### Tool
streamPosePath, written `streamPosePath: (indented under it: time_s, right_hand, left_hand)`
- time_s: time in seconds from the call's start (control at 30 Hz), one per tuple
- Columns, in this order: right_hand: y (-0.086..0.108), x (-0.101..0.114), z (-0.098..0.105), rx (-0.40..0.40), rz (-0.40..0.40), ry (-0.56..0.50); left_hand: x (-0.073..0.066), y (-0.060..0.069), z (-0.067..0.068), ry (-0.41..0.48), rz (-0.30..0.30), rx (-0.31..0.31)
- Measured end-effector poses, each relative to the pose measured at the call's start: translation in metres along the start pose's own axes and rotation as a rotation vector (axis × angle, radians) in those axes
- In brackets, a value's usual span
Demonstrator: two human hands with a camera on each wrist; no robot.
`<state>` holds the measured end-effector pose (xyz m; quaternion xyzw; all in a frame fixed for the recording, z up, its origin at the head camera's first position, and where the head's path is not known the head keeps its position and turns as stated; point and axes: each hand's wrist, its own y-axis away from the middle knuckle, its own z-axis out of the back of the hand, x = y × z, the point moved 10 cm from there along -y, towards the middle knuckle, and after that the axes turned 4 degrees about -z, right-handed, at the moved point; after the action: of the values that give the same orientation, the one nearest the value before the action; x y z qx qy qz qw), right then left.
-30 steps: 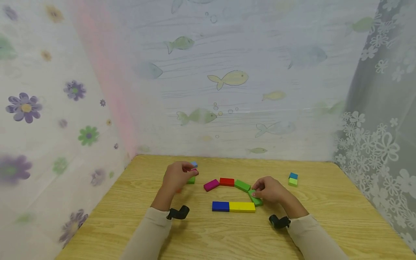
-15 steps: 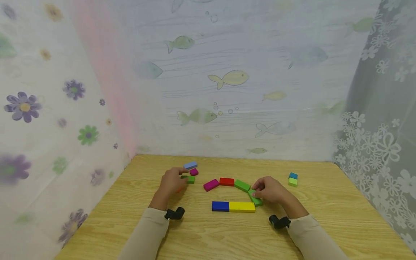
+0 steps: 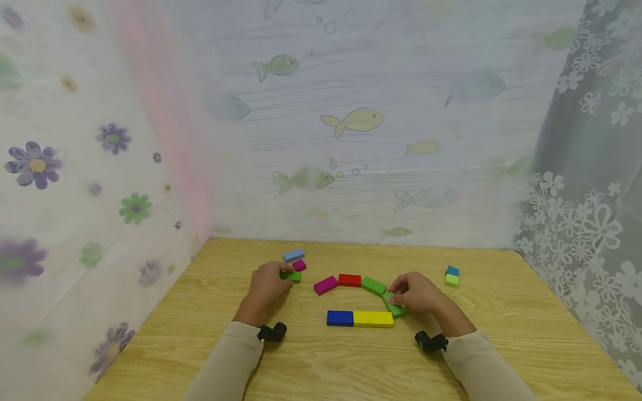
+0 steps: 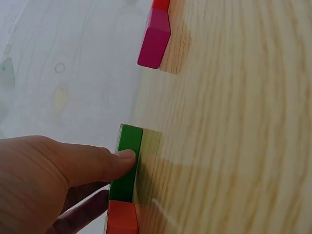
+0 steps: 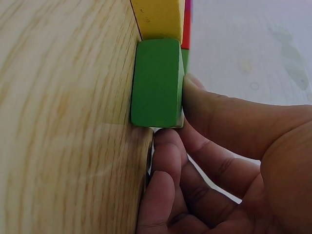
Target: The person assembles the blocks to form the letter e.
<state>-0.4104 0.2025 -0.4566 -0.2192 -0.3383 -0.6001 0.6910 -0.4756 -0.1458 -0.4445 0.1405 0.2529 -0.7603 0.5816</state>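
Note:
My left hand (image 3: 270, 285) pinches a green block (image 3: 293, 277) at the left, its thumb on the near face and fingers behind, as the left wrist view tells. An orange block (image 4: 122, 217) touches that block's end there. My right hand (image 3: 418, 292) holds another green block (image 3: 394, 306), thumb on it and fingers curled beside it. This block slants at the right end of a curved row: a magenta block (image 3: 326, 285), a red block (image 3: 350, 280) and a green block (image 3: 373, 286). Below the row, a blue block (image 3: 340, 318) and a yellow block (image 3: 373, 319) lie end to end.
Behind my left hand lie a light blue block (image 3: 293, 255) and a small magenta block (image 3: 298, 265). A teal block (image 3: 452, 271) and a lime block (image 3: 452, 281) sit together at the right. Patterned curtains (image 3: 351, 156) border the wooden table (image 3: 321, 367).
My left hand has left the small magenta block and come down and left to the green block beside it, gripping it. The right hand stays on its block.

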Motion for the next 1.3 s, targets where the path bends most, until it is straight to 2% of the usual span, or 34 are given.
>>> streamPosePath:
  time_s: [0.33,0.77,0.93,1.3]
  right_hand:
    - [-0.002,-0.001,0.0,-0.004,0.006,-0.006]
    - [-0.002,-0.003,-0.001,0.001,0.007,-0.019]
    - [-0.002,-0.003,-0.002,-0.001,0.007,-0.019]
    - [-0.003,-0.004,-0.002,-0.005,-0.006,-0.036]
  left_hand:
    - [-0.002,-0.001,-0.003,-0.043,-0.016,-0.016]
    - [-0.008,0.0,0.002,-0.013,-0.026,-0.059]
    - [-0.014,0.003,0.0,-0.034,-0.032,-0.056]
    - [-0.026,0.012,-0.003,-0.008,-0.066,-0.04]
